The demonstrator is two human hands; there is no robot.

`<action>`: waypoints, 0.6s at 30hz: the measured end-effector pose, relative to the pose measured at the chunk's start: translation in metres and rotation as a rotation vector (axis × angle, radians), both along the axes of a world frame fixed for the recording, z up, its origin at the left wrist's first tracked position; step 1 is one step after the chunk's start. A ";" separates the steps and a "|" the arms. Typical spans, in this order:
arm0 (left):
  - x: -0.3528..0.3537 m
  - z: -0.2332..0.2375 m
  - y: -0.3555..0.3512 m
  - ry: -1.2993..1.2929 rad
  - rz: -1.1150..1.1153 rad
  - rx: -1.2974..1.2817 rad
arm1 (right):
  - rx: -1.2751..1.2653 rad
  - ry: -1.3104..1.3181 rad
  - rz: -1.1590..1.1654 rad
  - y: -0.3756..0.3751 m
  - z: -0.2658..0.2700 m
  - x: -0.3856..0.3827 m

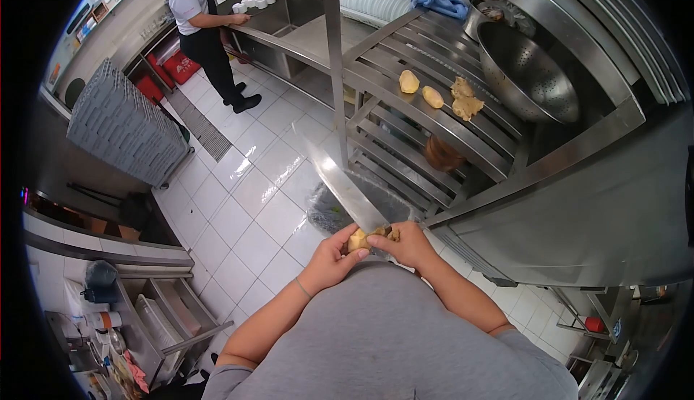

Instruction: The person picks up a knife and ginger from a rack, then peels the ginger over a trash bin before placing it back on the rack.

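In front of my belly, my left hand (pixel 337 257) is closed around a partly peeled potato (pixel 358 239), whose yellow flesh shows. My right hand (pixel 409 246) grips a large knife (pixel 345 192); its handle is mostly hidden in the fingers. The broad blade points away from me to the upper left, its base beside the potato. My right thumb rests against the potato. Just beyond the hands, low down, is a container lined with clear plastic (pixel 323 208). Two peeled potatoes (pixel 409 82) and some lumpy brown pieces (pixel 466 100) lie on the slatted metal rack.
A perforated metal colander (pixel 531 74) and a blue cloth (pixel 441 3) sit on the rack (pixel 463 139). White plates (pixel 372 1) stand in a row behind. Another person (pixel 206 31) stands at the sink (pixel 289 13). Stacked grey crates (pixel 123 125) are at left.
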State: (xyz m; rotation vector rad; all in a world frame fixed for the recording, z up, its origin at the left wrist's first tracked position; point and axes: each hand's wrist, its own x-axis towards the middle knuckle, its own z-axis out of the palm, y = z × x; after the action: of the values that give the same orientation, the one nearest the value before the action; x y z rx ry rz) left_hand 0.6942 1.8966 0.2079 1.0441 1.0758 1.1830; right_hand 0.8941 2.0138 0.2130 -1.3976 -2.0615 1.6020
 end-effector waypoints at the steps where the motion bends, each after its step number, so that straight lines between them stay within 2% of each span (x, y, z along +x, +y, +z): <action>1: 0.000 0.001 0.000 0.043 0.006 0.010 | 0.030 0.031 0.005 0.000 -0.002 -0.001; 7: 0.001 0.011 0.000 0.171 0.033 0.013 | 0.226 -0.152 0.068 0.000 0.012 0.000; 9: 0.000 0.012 0.000 0.203 0.051 0.033 | 0.224 -0.167 0.088 0.001 0.016 0.001; 11: -0.006 0.009 -0.002 0.378 -0.009 -0.003 | 0.225 -0.181 0.109 0.001 0.016 0.001; 14: -0.003 0.011 -0.002 0.404 0.036 0.026 | 0.210 -0.143 0.127 0.000 0.016 0.001; 18: -0.002 0.013 -0.003 0.435 0.040 0.001 | 0.272 -0.227 0.143 -0.002 0.027 -0.001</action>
State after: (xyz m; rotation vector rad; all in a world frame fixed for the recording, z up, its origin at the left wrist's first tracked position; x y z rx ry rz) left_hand 0.6919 1.8940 0.2206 1.3231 1.4365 1.0091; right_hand 0.8934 2.0115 0.2399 -1.4160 -2.4497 1.1940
